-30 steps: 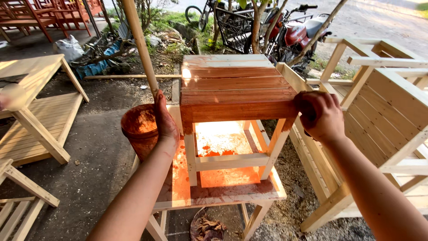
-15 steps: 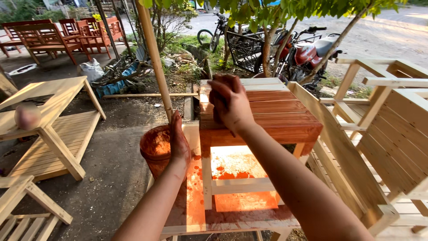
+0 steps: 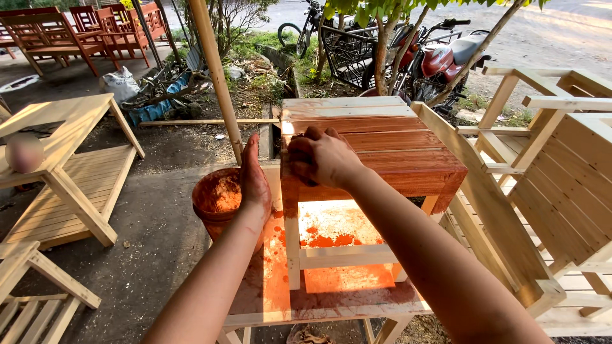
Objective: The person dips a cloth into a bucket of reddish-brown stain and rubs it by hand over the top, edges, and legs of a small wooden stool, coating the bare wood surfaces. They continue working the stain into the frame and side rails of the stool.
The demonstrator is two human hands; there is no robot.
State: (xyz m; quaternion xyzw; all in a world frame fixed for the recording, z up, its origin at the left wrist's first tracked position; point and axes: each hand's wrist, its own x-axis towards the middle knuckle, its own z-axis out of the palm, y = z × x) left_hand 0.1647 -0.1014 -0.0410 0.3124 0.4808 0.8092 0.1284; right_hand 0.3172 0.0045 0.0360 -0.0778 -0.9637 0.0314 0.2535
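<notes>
A small wooden slatted stool [image 3: 395,159] stands on a stain-spattered wooden work stand [image 3: 280,280]; most of its top is stained reddish brown, the far slats still pale. My right hand [image 3: 322,156] is closed on something dark, a rag or sponge that I cannot make out, pressed on the stool's near left corner. My left hand [image 3: 254,181], smeared with red stain, rests with fingers together on the rim of an orange bucket [image 3: 217,197] to the left of the stool.
Unfinished pale wooden furniture stands at the left [image 3: 70,165] and right [image 3: 548,185]. A bamboo pole [image 3: 217,76] rises behind the bucket. Stained red chairs [image 3: 83,32] at the back left, parked motorbikes [image 3: 440,54] and a tree behind the stool.
My right hand has moved from the stool's right edge across the top to its near left corner. My left hand has stayed at the bucket. The view has shifted a little.
</notes>
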